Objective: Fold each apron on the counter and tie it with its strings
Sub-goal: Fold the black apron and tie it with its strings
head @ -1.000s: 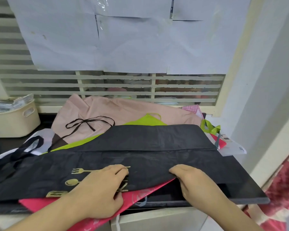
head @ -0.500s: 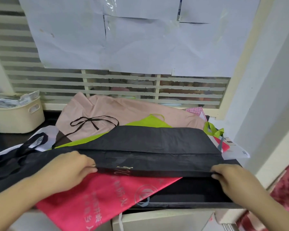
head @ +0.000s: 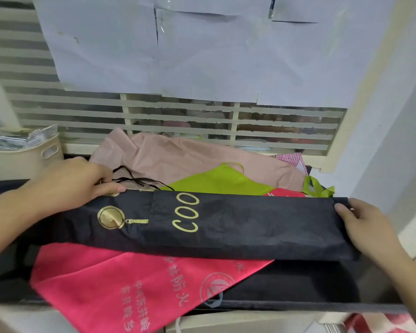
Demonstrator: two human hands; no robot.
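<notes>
The black apron (head: 226, 224) lies across the surface (head: 298, 294) as a long, narrow band, its gold "COO" lettering and round emblem facing up, so the lengthwise folding looks largely done. The left hand (head: 77, 186) grips the band's far left corner, fingers curled over the edge, close to a thin black string (head: 139, 180) that trails over the pink apron (head: 190, 157) behind. The right hand (head: 363, 224) holds the right end, thumb on top and fingers wrapped under the cloth. Judged from this, the black apron has yet to be folded across its length into a compact bundle, and no string is tied round it.

Nothing else appears finished. The red apron (head: 130, 284) with printed characters lies spread beneath the black one and hangs over the front edge. The green apron (head: 216, 181) and the pink one sit loose and crumpled toward the window. A checked cloth (head: 289, 158) peeks out at the back right. So most of the task remains.
</notes>
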